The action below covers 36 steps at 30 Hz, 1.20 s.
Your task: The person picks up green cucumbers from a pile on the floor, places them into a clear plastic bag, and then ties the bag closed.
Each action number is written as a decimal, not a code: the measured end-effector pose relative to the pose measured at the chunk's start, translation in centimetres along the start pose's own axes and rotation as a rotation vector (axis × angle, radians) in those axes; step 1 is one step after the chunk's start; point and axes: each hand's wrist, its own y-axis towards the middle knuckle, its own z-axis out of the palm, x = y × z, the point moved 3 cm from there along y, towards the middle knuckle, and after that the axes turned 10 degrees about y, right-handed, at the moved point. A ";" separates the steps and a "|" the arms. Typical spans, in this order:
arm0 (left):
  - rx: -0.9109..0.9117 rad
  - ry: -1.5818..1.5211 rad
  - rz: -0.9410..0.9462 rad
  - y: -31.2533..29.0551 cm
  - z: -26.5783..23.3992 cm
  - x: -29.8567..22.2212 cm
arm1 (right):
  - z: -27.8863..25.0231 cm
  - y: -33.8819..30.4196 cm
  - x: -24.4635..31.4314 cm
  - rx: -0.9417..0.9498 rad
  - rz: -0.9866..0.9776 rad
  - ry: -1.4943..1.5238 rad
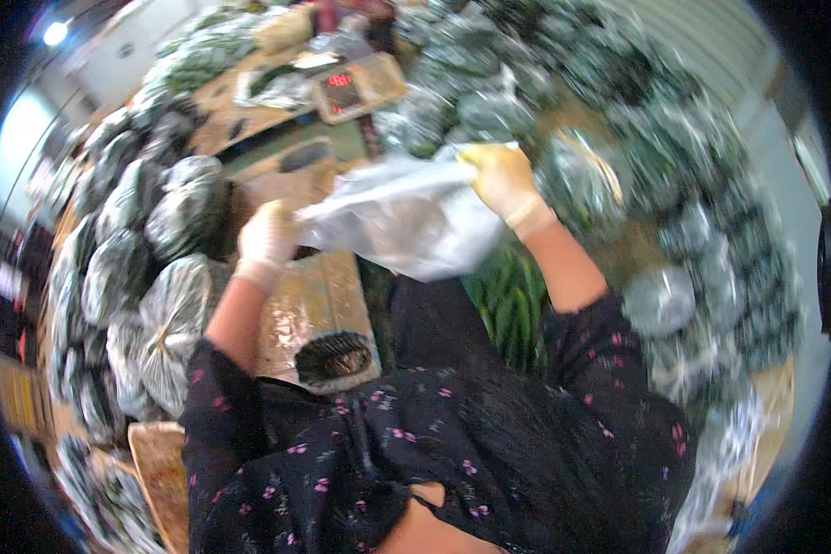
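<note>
A thin clear plastic bag [415, 222] is stretched sideways in front of me, above my lap. My left hand [268, 242], in a pale glove, is closed on the bag's left edge. At the upper right corner my right hand [508, 180], in a yellowish glove, grips the same bag. It looks loose and flat, and motion blurs it slightly. Below and right of it lie long green vegetables [508, 300], perhaps cucumbers, partly hidden by the bag and my dark clothing.
Filled clear bags of green produce [189, 208] are piled along the left, with more bags [660, 138] at the right and back. A scale [342, 97] with a red display stands ahead on a wooden table [214, 120]. A dark oval basket-like thing [332, 358] sits near my left forearm.
</note>
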 end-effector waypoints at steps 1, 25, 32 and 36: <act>-0.093 0.010 0.117 -0.3 0.5 -1.4 | 0.2 -0.8 -2.3 0.031 0.003 -0.109; 0.715 -1.439 -0.057 3.1 5.0 -6.9 | 1.3 -55.2 -9.6 -0.106 2.063 0.825; 0.369 -0.965 -0.135 3.1 3.1 0.4 | 6.3 -45.8 -9.6 0.264 1.525 0.098; 0.240 -1.156 -0.420 1.0 2.1 0.5 | 10.5 -44.3 -9.9 0.871 1.575 0.387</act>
